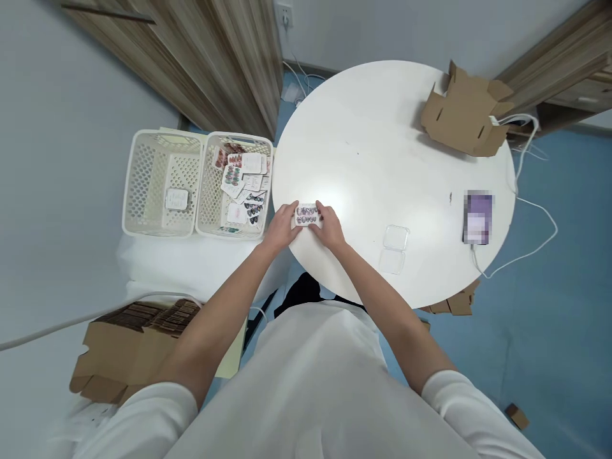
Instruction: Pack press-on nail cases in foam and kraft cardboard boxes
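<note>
A small white card of press-on nails (306,215), with two rows of shiny purple-grey pieces, is held level at the left edge of the round white table. My left hand (284,224) grips its left side between thumb and fingers. On the opposite side, my right hand (329,224) pinches the card in the same way. To the right on the tabletop lies a clear hinged plastic case (394,248), opened flat. Left of my hands, a white perforated basket (206,210) contains several similar cards (233,180) in different colours.
Another white basket (135,185) with one white card (176,199) stands farther left. On the round table (354,153) are an unfolded cardboard box (466,115) and a blurred purple device (478,217) with a cable. Flattened cardboard (129,357) sits at lower left.
</note>
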Demonstrator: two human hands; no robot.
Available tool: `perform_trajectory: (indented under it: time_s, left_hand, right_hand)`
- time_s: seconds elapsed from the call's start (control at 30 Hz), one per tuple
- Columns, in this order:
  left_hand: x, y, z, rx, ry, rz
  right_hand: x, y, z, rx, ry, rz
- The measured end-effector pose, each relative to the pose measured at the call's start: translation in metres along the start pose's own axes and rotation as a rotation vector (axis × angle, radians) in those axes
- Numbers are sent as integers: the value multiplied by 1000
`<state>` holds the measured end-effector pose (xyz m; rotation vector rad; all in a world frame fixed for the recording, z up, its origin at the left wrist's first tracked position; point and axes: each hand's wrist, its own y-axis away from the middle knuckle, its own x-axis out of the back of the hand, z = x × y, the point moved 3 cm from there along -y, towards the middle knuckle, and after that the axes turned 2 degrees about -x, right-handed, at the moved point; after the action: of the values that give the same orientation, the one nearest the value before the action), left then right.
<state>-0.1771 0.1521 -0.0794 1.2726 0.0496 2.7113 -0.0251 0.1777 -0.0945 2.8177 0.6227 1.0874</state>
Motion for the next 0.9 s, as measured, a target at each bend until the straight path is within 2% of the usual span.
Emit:
perform_trajectory:
  time_s: [0.17, 0.3, 0.47, 0.57, 0.7, 0.9]
  left_hand:
    - [-26, 20, 49, -145, 105, -15]
    - [-65, 31, 98, -260, 148, -96]
    - [-114, 37, 145, -270, 164, -187]
    - [-137, 35, 163, -258, 126, -220]
    - [-159, 28, 175, -220, 48, -257]
    - [-174, 22, 177, -107, -39, -286]
  right_hand:
    - [50, 59, 26, 73, -16, -27]
    - [87, 116, 61, 27, 26, 36]
    - [120, 163, 109, -36, 18, 53]
    - [134, 176, 136, -50, 27, 57]
    - [143, 179, 165, -75, 82, 53]
    - [143, 166, 178, -80, 122, -25]
